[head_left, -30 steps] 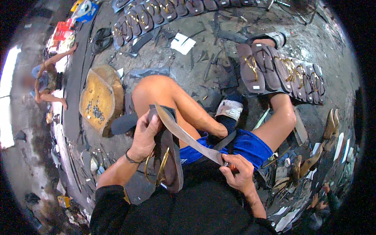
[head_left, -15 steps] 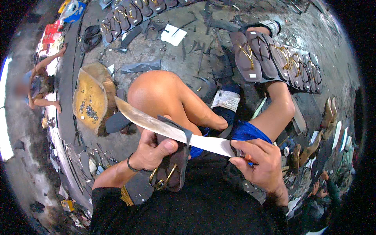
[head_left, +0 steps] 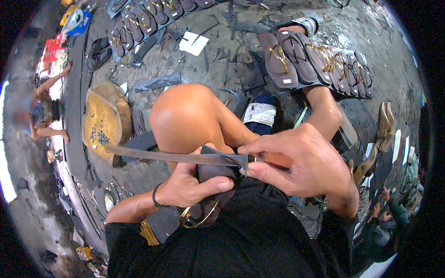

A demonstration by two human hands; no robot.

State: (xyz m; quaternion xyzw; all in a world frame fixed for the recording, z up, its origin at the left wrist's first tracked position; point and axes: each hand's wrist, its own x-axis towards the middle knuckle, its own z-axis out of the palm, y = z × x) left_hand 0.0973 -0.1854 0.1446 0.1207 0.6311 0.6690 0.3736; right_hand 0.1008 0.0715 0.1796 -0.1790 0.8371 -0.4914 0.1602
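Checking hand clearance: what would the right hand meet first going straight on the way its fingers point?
Likely the sandal held in the left hand, leftward of the right hand; depth is unclear here.

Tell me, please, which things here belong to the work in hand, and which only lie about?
In the work: knife, in the right grip; sandal with gold strap, in the left grip; probably the sandal row at right.

Lying about, it seems: white paper; grey strip; dark slippers.
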